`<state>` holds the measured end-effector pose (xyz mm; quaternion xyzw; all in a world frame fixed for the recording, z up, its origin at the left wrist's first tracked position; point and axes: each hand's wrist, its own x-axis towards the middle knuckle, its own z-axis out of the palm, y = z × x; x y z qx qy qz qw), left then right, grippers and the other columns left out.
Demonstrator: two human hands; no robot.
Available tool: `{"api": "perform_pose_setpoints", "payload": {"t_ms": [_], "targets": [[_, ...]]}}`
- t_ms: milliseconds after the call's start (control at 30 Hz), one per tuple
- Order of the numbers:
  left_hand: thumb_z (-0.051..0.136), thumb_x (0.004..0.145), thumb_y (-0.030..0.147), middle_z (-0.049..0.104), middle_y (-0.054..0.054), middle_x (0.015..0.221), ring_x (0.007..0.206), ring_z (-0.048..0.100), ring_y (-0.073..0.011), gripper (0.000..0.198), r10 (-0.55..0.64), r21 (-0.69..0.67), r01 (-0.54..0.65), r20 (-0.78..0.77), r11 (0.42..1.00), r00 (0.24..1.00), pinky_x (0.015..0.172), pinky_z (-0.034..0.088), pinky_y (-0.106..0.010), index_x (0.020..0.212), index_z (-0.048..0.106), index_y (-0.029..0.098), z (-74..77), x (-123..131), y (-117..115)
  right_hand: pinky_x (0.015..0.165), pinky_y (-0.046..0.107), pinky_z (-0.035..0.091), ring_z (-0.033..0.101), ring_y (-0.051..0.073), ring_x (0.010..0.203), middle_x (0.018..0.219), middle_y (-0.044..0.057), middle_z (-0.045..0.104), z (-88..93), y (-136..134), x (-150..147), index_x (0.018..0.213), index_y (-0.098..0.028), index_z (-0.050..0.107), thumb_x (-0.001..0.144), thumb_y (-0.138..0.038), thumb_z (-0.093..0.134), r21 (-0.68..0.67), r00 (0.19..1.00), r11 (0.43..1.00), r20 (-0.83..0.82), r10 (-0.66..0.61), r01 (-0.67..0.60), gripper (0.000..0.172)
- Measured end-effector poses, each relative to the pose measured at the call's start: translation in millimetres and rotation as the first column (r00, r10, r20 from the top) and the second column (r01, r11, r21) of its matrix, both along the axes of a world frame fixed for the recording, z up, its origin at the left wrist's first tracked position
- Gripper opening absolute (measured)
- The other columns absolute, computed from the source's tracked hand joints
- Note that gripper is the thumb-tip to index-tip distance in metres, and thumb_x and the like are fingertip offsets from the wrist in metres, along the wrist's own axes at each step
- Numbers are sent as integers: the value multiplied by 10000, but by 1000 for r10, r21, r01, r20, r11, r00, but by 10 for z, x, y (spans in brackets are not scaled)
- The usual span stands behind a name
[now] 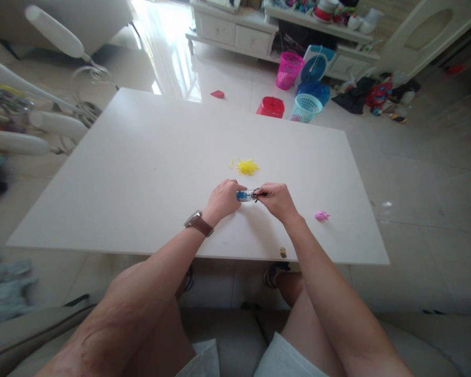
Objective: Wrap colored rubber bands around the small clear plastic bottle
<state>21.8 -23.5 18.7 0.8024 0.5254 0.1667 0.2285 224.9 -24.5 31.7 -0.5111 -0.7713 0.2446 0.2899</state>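
My left hand [224,199], with a watch [199,223] on its wrist, is closed round a small clear, blue-tinted object [243,196] that looks like a little bottle or packet. At that object's right end, my right hand [278,199] pinches a thin black piece [261,193], perhaps a cord or a small tool; its exact kind is too small to make out. Just beyond both hands lies a pile of small yellow pieces [247,167] on the white table [141,157]. A pink object [321,215] rests right of my right forearm.
Near the table's front edge is a small brown-and-yellow piece [283,252]. Past the far edge stand a red bin [270,107], a light blue basket [306,107] and a pink basket [289,70]. White lamp arms [58,123] crowd the left side.
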Motion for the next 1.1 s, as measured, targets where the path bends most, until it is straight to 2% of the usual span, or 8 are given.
{"api": "perform_pose_setpoints", "payload": {"t_ms": [133, 300, 533, 700, 867, 967, 1100], "targets": [[621, 804, 148, 702, -70, 939, 872, 618, -225, 376, 21, -13, -21, 37, 1000, 999, 727, 434, -310, 1092, 813, 296, -5, -28, 7, 664, 271, 511, 667, 158, 719, 827, 38, 728, 5, -6, 10, 820, -231, 836, 799, -108, 742, 33, 999, 999, -32, 29, -28, 156], [630, 804, 175, 719, -78, 963, 894, 619, -227, 386, 51, -35, -49, 39, 998, 998, 747, 454, -305, 1129, 808, 281, -13, -45, 18, 732, 283, 518, 691, 173, 765, 868, 44, 757, 13, -30, -4, 873, -237, 832, 850, -99, 693, 42, 998, 997, 40, 57, -59, 197], [635, 797, 152, 708, -80, 956, 885, 623, -230, 303, 38, -39, -36, 40, 999, 998, 730, 437, -309, 1008, 821, 267, 4, -41, 15, 692, 268, 458, 658, 165, 706, 782, 4, 748, 36, -60, -69, 800, -231, 748, 837, -108, 700, 39, 993, 998, 109, 37, -41, 137], [630, 797, 118, 698, -85, 935, 904, 618, -242, 299, 55, -40, -55, 4, 998, 998, 730, 428, -314, 983, 815, 259, 39, -45, 3, 693, 267, 465, 668, 172, 717, 793, -2, 747, 18, -59, -106, 866, -235, 719, 801, -81, 696, -1, 997, 1000, 72, -22, 22, 169], [624, 788, 108, 698, -82, 926, 902, 615, -240, 327, 80, -42, -80, -6, 996, 997, 722, 428, -309, 999, 818, 267, 50, -57, 1, 719, 281, 495, 670, 171, 737, 797, 20, 739, -28, -29, -93, 777, -218, 752, 820, -104, 698, 18, 999, 999, 3, 38, -38, 133], [633, 775, 108, 704, -84, 934, 887, 617, -235, 341, 94, -54, -94, -3, 994, 996, 713, 424, -305, 1017, 818, 262, 42, -65, 6, 708, 281, 508, 665, 168, 752, 838, 37, 721, -38, -17, -73, 782, -212, 786, 825, -119, 707, 46, 998, 998, -50, 47, -44, 129], [625, 770, 109, 711, -85, 938, 887, 620, -232, 344, 97, -50, -97, -9, 994, 995, 708, 421, -299, 1012, 819, 257, 36, -73, 8, 700, 287, 506, 655, 166, 751, 842, 44, 710, -25, -17, -59, 827, -221, 815, 855, -139, 689, 56, 996, 996, -43, 75, -72, 154]]}}
